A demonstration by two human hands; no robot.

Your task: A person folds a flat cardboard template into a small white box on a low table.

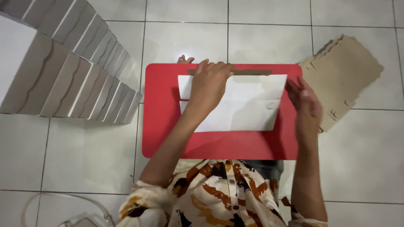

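A white cardboard box blank (244,105) lies on a red tray-like table (219,145), its far flap standing up so a brown edge (252,72) shows. My left hand (210,84) rests on the blank's left part, fingers curled over the raised far flap. My right hand (305,105) presses flat against the blank's right edge, fingers together and pointing away from me.
Rows of folded white boxes (71,80) stand stacked on the tiled floor at the left. A pile of flat brown-backed blanks (345,75) lies on the floor to the right of the table. A clear tube or strap (63,204) curves at the bottom left.
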